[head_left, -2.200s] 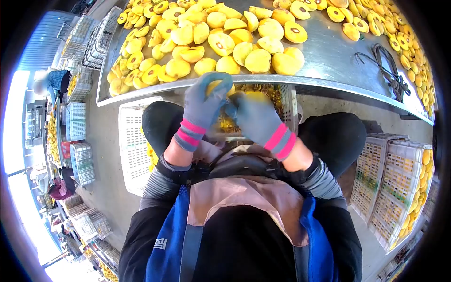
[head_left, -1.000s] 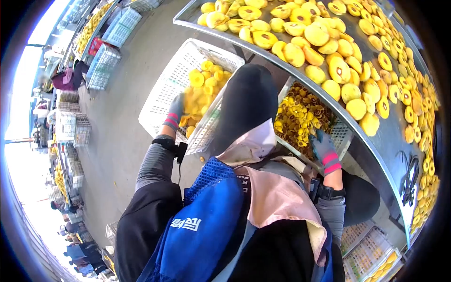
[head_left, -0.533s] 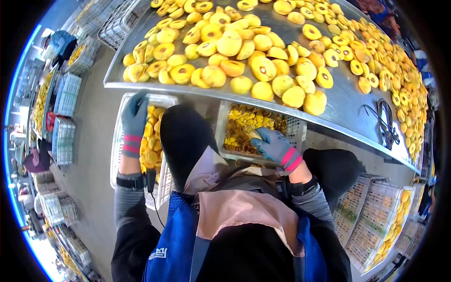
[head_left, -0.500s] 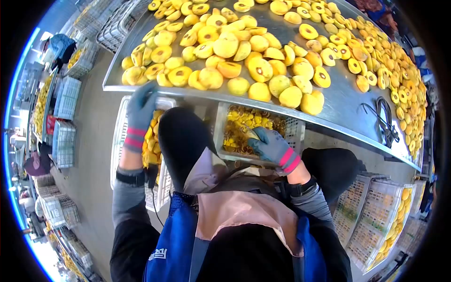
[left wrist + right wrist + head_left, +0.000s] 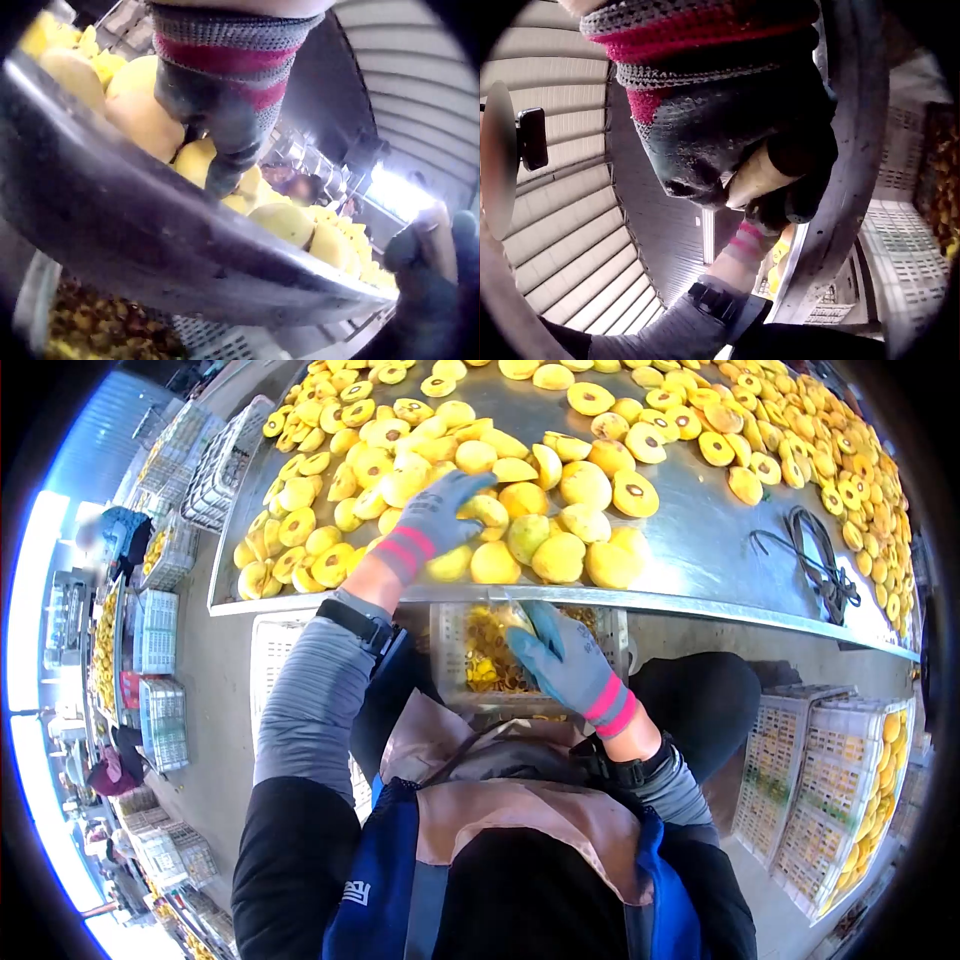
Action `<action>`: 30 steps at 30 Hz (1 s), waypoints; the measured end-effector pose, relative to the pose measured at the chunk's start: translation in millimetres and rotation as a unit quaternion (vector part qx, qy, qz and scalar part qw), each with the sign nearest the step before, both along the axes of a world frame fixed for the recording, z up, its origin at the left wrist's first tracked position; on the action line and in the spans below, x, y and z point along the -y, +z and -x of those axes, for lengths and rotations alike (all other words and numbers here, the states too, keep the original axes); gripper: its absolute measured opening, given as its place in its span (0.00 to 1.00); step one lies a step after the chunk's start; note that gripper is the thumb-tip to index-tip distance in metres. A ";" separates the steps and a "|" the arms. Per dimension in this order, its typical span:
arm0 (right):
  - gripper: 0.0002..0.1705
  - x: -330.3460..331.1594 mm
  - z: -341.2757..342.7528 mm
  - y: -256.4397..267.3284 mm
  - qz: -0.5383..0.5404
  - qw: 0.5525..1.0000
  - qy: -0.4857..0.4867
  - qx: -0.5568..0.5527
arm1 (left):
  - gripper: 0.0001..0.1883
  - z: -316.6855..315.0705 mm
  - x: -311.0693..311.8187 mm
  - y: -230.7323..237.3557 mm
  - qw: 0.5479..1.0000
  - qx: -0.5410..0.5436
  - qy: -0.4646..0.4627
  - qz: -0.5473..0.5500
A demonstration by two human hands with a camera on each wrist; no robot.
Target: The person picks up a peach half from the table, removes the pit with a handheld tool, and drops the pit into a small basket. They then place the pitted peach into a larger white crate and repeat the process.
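Observation:
Gloved in grey, my left hand [image 5: 430,520] reaches over the metal table's front edge, its thumb and fingers around a yellow fruit [image 5: 486,513] in the pile. The left wrist view shows this hand [image 5: 225,116] with its fingers bent down over a yellow fruit [image 5: 196,160]. My right hand [image 5: 572,665] is above the crate of dark and yellow scraps [image 5: 488,660], just below the table edge. In the right wrist view, that hand [image 5: 727,135] grips a pale-handled tool [image 5: 759,178]; its far end is hidden.
Cut fruit halves cover much of the metal table [image 5: 690,545], with a dark coiled cable [image 5: 822,565] at the right. A white crate [image 5: 275,650] stands left of my legs, partly behind my left arm. Stacked crates [image 5: 830,785] of fruit stand at the right.
My left hand has moved from the white crate at the left up and right to the fruit on the table. My right hand remains over the scrap crate, holding the tool.

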State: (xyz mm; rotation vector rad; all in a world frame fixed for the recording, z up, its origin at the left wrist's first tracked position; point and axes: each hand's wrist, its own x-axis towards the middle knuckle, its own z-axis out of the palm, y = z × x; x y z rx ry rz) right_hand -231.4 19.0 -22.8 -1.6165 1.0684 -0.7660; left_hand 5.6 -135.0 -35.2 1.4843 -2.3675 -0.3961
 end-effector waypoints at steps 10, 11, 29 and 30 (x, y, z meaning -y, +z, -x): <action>0.21 21.9 -10.3 10.5 0.060 0.988 -0.121 0.069 | 0.25 46.9 -77.5 38.1 0.811 -0.550 0.124 -0.153; 0.20 20.5 -12.8 10.2 0.086 0.986 -0.122 0.067 | 0.25 55.0 -88.3 45.7 0.773 -0.598 0.123 -0.172; 0.14 3.1 -14.1 17.2 0.218 0.966 -0.138 -0.033 | 0.17 66.2 -118.1 30.1 0.898 -0.420 0.033 0.125; 0.14 2.7 -13.4 17.0 0.216 0.966 -0.136 -0.030 | 0.16 63.2 -116.4 32.2 0.921 -0.355 0.011 0.158</action>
